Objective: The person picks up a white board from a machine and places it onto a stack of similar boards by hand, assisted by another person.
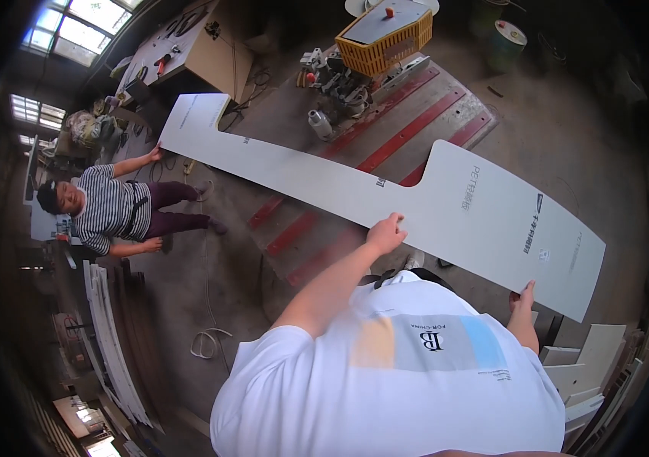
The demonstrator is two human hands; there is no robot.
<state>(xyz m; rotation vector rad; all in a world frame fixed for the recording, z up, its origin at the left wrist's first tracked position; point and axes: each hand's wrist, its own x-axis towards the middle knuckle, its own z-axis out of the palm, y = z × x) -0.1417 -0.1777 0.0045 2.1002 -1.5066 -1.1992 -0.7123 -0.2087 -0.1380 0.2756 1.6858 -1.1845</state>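
A long light-grey board (286, 164) with a wide U-shaped cutout along its far side spans the view from upper left to right. At the near edge, just left of the wide right part, my left hand (387, 232) is closed on the board. My right hand (522, 295) grips the same near edge farther right, with its thumb on top and the other fingers hidden beneath. At the board's left end a co-worker's hand (155, 153) holds the corner. Faint printing marks the board's surface.
Beyond the board lies a low platform with red strips (393, 148), bearing a machine (336, 84) and a yellow basket (385, 49). A workbench with tools (164, 57) stands at upper left. Stacked panels (595, 358) lean at lower right; long strips (111, 343) lie at left. A cord (206, 343) trails on the floor.
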